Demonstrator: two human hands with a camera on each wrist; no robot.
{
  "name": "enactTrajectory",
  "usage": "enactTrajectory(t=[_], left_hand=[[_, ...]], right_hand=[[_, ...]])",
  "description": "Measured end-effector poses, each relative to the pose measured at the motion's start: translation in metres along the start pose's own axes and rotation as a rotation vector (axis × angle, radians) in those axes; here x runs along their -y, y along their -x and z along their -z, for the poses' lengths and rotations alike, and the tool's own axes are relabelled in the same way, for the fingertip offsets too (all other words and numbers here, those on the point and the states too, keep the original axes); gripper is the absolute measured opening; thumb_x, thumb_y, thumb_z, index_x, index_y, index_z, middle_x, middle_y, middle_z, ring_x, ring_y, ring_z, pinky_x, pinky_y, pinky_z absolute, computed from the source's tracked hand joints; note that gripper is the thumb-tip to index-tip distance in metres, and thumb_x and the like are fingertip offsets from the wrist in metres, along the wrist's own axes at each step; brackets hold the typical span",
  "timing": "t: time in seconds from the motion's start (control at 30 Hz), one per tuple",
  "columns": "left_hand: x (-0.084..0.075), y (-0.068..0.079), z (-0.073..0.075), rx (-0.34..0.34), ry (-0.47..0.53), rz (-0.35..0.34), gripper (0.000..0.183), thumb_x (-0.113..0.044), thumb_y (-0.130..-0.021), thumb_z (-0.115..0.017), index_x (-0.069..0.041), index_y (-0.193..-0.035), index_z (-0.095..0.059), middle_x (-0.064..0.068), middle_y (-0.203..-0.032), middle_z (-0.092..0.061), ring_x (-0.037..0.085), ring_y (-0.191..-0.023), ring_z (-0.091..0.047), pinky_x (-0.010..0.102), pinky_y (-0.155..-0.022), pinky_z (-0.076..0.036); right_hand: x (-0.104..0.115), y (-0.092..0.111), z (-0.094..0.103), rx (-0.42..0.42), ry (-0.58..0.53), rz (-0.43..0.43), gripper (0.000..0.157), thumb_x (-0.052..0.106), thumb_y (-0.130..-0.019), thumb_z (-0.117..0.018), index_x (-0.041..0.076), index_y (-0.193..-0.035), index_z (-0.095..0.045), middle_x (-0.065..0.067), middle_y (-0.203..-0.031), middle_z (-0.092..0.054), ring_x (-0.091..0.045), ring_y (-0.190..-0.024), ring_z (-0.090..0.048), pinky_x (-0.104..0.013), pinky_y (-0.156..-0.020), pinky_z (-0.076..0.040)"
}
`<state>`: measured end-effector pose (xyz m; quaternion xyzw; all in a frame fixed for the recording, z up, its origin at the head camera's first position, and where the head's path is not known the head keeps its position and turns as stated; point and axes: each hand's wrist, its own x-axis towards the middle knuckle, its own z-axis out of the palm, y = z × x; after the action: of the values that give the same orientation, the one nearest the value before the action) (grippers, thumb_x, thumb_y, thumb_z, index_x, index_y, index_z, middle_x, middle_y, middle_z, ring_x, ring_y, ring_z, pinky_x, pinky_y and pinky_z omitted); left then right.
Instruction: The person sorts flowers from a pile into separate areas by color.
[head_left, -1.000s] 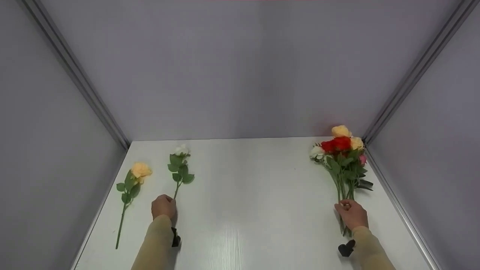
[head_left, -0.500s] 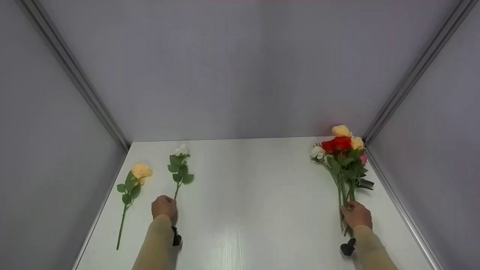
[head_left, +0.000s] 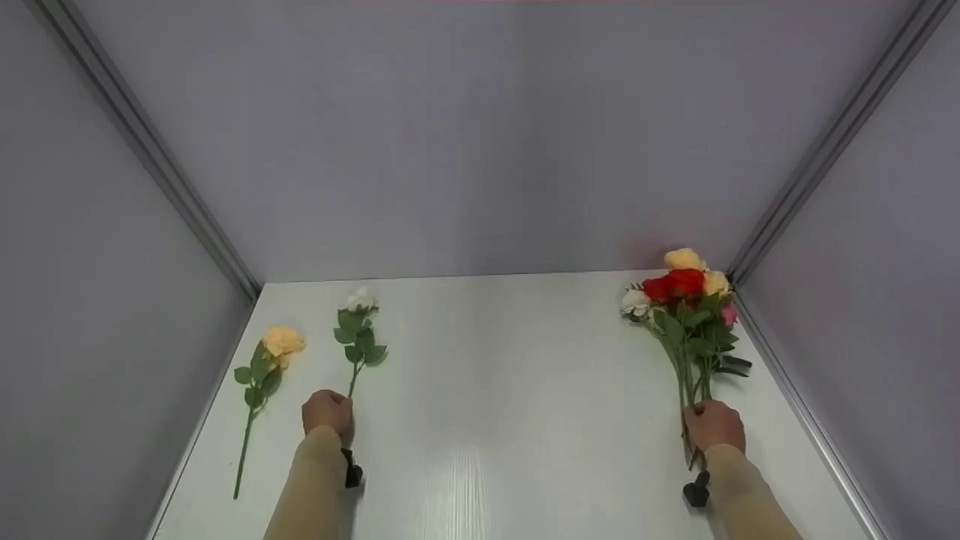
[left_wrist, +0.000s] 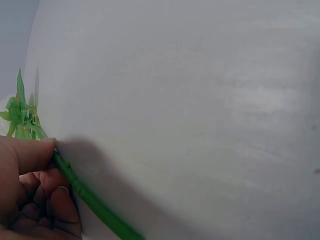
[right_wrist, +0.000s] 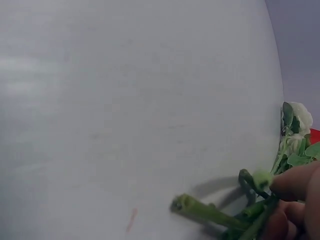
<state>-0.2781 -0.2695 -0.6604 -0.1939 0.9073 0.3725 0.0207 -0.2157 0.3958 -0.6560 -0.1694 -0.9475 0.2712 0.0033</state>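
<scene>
My left hand (head_left: 328,412) pinches the lower stem of a white rose (head_left: 361,299) that lies on the left part of the table. In the left wrist view, thumb and finger meet on the green stem (left_wrist: 95,202), which runs out past the palm. At the far right, my right hand (head_left: 716,426) grips the stems of a bunch of roses (head_left: 686,283) with red, peach, white and pink heads. The right wrist view shows cut stem ends (right_wrist: 200,207) sticking out below the thumb and fingers. Part of the bunch's stems is hidden behind that hand.
A single peach rose (head_left: 283,340) lies left of my left hand, its stem pointing towards me. All the flowers are on a white table (head_left: 495,360), with grey panels (head_left: 480,135) at the back and both sides. The bunch's heads reach the back panel.
My right hand has shifted slightly right and its fingers have closed round more of the bunch's stems. The left hand and the white rose have stayed in place.
</scene>
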Motion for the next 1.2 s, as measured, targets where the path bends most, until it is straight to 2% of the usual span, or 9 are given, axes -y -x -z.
enactTrajectory(t=[0.2,0.43,0.83,1.0,1.2], left_hand=[[-0.0018,-0.0016,0.0002,-0.005,-0.019,-0.026,0.019,-0.012,-0.088,-0.056,0.004,-0.088,-0.066,0.017,-0.084,-0.066,0.034,-0.083,-0.061,0.050,-0.076,-0.048],[-0.0018,-0.0006,-0.0009,0.003,-0.024,-0.014,0.019,-0.012,-0.089,-0.057,0.005,-0.090,-0.067,0.019,-0.087,-0.067,0.035,-0.085,-0.062,0.050,-0.077,-0.048],[-0.0030,0.0024,0.0008,0.004,-0.026,0.009,0.021,-0.012,-0.090,-0.056,0.006,-0.093,-0.065,0.021,-0.090,-0.066,0.038,-0.088,-0.061,0.051,-0.079,-0.047],[-0.0022,0.0013,-0.0031,-0.006,-0.015,0.005,0.020,-0.013,-0.090,-0.056,0.004,-0.091,-0.065,0.019,-0.089,-0.066,0.036,-0.087,-0.061,0.049,-0.078,-0.047],[-0.0038,0.0072,-0.0015,0.004,-0.007,0.012,0.019,-0.012,-0.091,-0.055,0.005,-0.092,-0.065,0.018,-0.088,-0.065,0.036,-0.087,-0.061,0.050,-0.078,-0.047]], right_hand=[[-0.0009,0.0004,0.0012,-0.032,0.000,0.015,0.031,0.022,-0.094,-0.056,-0.007,-0.100,-0.066,-0.023,-0.092,-0.067,-0.038,-0.081,-0.063,-0.051,-0.068,-0.049],[-0.0022,0.0030,0.0004,-0.051,-0.032,-0.013,0.030,0.022,-0.095,-0.054,-0.005,-0.100,-0.065,-0.021,-0.090,-0.067,-0.036,-0.079,-0.063,-0.050,-0.066,-0.049],[-0.0004,0.0029,-0.0030,-0.097,0.011,0.059,0.027,0.015,-0.095,-0.052,-0.007,-0.097,-0.067,-0.021,-0.087,-0.067,-0.038,-0.078,-0.064,-0.052,-0.067,-0.050],[-0.0010,0.0046,-0.0010,-0.106,-0.015,0.036,0.025,0.018,-0.094,-0.055,-0.004,-0.093,-0.066,-0.017,-0.082,-0.066,-0.033,-0.073,-0.063,-0.049,-0.064,-0.050],[-0.0005,0.0061,0.0008,-0.089,-0.084,0.035,0.027,0.021,-0.096,-0.053,-0.004,-0.098,-0.064,-0.016,-0.086,-0.066,-0.031,-0.078,-0.062,-0.047,-0.067,-0.050]])
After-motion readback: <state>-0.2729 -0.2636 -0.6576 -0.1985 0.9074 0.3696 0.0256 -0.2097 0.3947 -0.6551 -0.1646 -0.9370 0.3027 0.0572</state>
